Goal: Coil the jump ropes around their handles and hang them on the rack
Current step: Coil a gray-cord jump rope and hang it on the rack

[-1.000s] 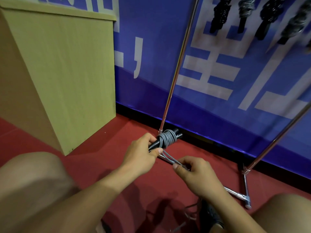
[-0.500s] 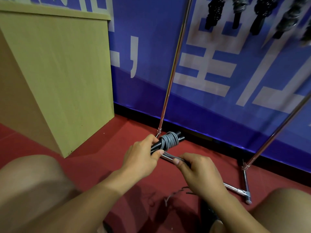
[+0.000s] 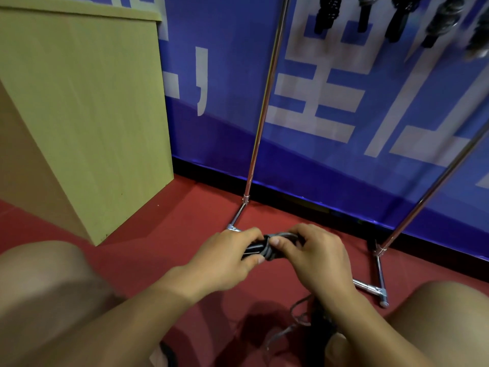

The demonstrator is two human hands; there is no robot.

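The jump rope [image 3: 270,250] is low in the middle of the view, held over the red floor [image 3: 185,221] between two bare knees. Its grey cord is wound in a thick bunch around the black handles [image 3: 252,249]. Most of the winding looks done. A loose bit of cord [image 3: 296,311] trails down on the floor at about 5 o'clock from the bundle, so I think some rope is left to wrap or tuck in.

After that, the bundle needs to go up on the rack [image 3: 264,102], which stands past the hands at 12 o'clock. Other wound ropes [image 3: 325,11] already hang at the top, at about 1 o'clock. So some ropes are done, and this one is not hung yet.

The left hand [image 3: 225,258] comes in from 8 o'clock. Its fingers and thumb curl around the bare end of the handles. The right hand [image 3: 315,252] comes in from 5 o'clock. Its fingers curl over the wound part, and its thumb presses on the cord. Both hands are close together, almost touching.
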